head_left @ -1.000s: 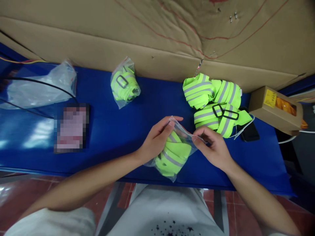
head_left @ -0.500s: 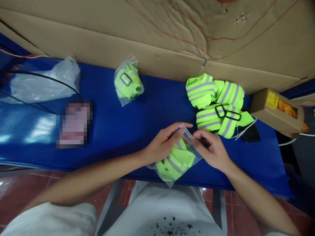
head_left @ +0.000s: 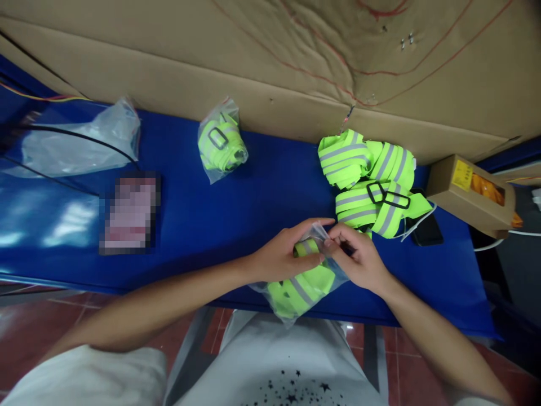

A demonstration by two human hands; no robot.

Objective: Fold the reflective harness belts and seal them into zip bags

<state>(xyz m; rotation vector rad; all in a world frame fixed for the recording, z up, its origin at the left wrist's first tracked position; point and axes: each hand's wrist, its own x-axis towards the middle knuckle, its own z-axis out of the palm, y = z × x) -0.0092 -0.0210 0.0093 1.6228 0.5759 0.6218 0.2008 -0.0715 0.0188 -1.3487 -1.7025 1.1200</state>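
Observation:
A clear plastic bag (head_left: 302,285) holding a folded neon-yellow reflective strap lies at the near edge of the blue table (head_left: 203,220). My left hand (head_left: 283,254) pinches the bag's top edge from the left. My right hand (head_left: 359,259) pinches the same edge from the right, its fingertips meeting the left hand's. Both hands are closed on the bag mouth.
Loose reflective straps (head_left: 372,180) with black buckles are piled at the back right, over a dark phone (head_left: 426,228). Another bagged strap (head_left: 222,144) sits at the back centre. Empty clear bags (head_left: 80,144) lie far left, a cardboard box (head_left: 473,192) far right. A cardboard wall (head_left: 270,67) runs behind.
My two hands have drawn together along the bag's top edge until the fingertips meet. The bag has slid slightly toward me.

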